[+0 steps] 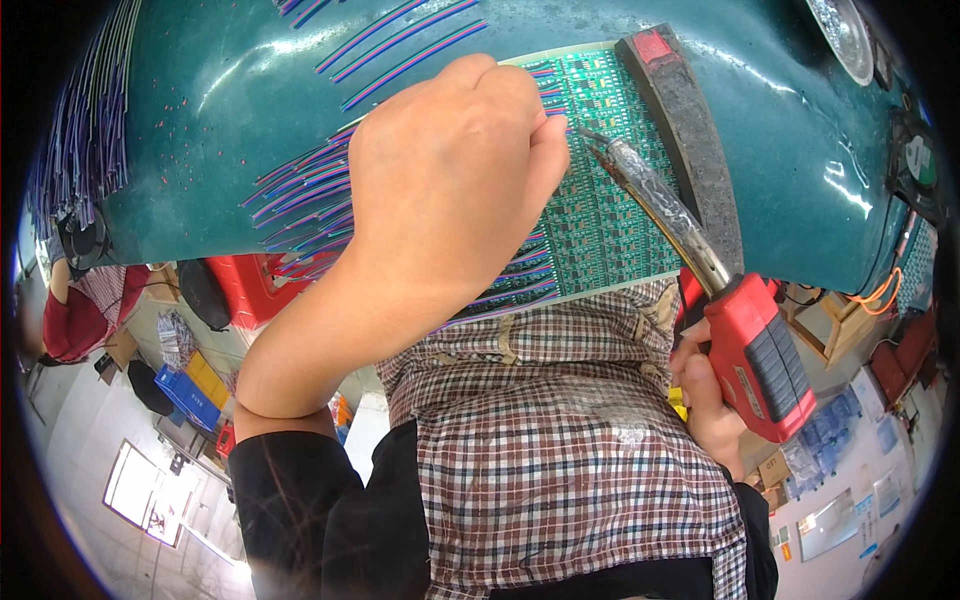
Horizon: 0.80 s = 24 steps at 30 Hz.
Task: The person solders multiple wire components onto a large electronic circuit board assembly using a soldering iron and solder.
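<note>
Board [610, 215]: flat, green, rigid, crowded with repeating rows of tiny parts; it lies on the glossy teal table [230, 110], at its near edge, before my checked cloth apron [570, 430]. Thin striped wires [305, 205], flexible and slightly curved, fan out leftward. A rough, dark grey bar [690, 140] runs along the board's right side. My right hand [712, 405] is clamped on a soldering gun [765, 355]: red and black handle, stained metal barrel. My left hand [455, 180] is curled above the wires; fingertips hidden, I cannot tell its grip.
</note>
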Tool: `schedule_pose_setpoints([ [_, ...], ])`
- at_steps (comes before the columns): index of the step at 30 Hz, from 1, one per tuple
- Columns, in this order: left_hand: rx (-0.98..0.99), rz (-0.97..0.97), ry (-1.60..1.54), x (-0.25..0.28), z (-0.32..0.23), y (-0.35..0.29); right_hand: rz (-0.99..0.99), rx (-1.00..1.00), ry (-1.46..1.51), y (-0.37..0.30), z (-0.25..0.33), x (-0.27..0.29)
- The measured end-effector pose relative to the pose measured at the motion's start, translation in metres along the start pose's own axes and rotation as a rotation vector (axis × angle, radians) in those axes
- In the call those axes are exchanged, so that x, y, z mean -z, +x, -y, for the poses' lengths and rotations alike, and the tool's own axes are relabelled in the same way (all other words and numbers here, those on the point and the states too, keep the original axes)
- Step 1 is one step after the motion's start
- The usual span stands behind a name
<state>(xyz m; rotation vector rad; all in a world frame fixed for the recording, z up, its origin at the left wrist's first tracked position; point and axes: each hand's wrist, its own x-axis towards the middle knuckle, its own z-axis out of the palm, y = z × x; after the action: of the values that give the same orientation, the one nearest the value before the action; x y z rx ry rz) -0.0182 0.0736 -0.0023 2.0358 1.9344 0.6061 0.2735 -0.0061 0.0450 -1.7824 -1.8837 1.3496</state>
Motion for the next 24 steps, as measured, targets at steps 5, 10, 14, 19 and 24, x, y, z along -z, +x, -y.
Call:
schedule_pose_setpoints([
  [5,0.002,0.005,-0.027,0.001,-0.001,0.0,0.035,0.017,0.123,0.003,-0.002,-0.001],
  [10,0.009,0.019,-0.066,0.001,0.0,-0.001,0.013,0.019,0.111,0.003,-0.001,-0.004],
  [14,0.001,0.012,-0.065,0.001,0.0,0.0,-0.047,0.08,0.128,0.001,-0.003,-0.011],
  [19,0.001,-0.001,-0.038,0.0,-0.001,-0.001,0.017,0.042,0.104,0.005,0.002,-0.008],
  [24,-0.003,-0.001,-0.029,-0.002,0.0,0.0,-0.116,-0.026,0.186,0.007,0.008,-0.017],
])
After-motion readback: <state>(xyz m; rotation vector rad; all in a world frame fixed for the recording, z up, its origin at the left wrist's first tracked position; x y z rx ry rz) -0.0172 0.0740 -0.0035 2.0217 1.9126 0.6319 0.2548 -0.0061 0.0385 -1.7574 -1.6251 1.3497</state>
